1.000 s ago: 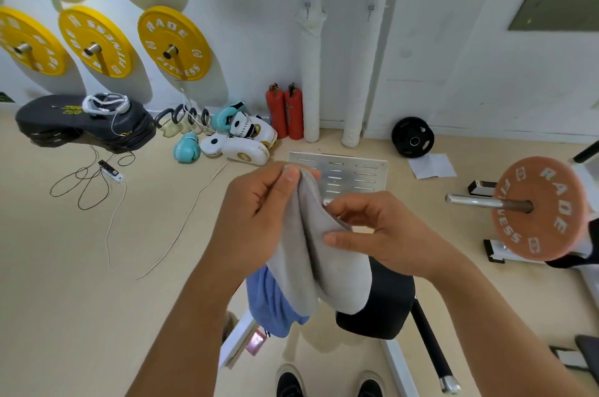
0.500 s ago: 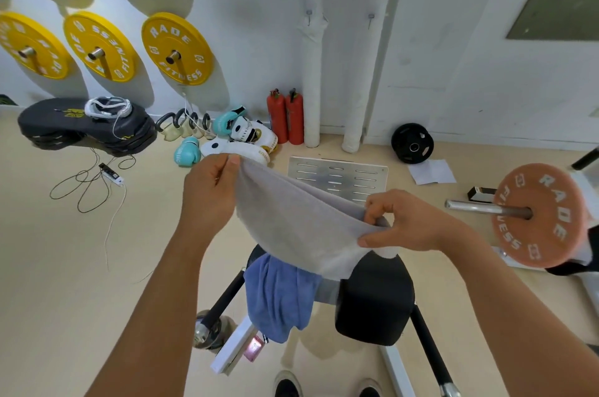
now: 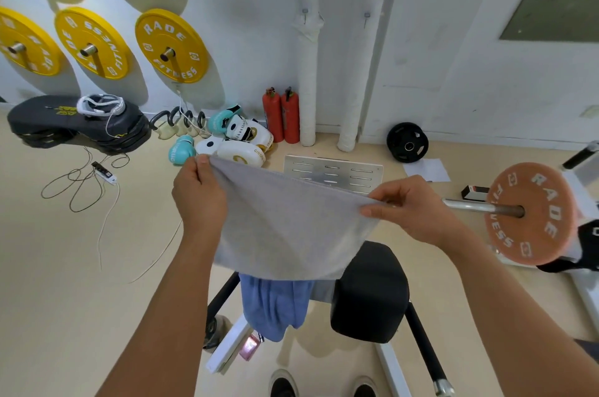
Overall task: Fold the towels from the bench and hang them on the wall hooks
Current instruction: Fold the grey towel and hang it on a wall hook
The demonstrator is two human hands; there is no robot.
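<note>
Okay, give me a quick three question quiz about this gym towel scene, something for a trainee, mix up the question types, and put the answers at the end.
1. True or false: the grey towel is already hanging on a wall hook.
2. Which towel lies draped over the bench? A) blue B) green C) red
3. How is the grey towel held?

Key
1. False; both hooks are bare.
2. A, the blue towel.
3. The left hand and right hand each pinch an upper corner, stretching it between them.

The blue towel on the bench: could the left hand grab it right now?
Probably not yet: the left hand and right hand both hold the grey towel, which hangs over the blue towel.
</note>
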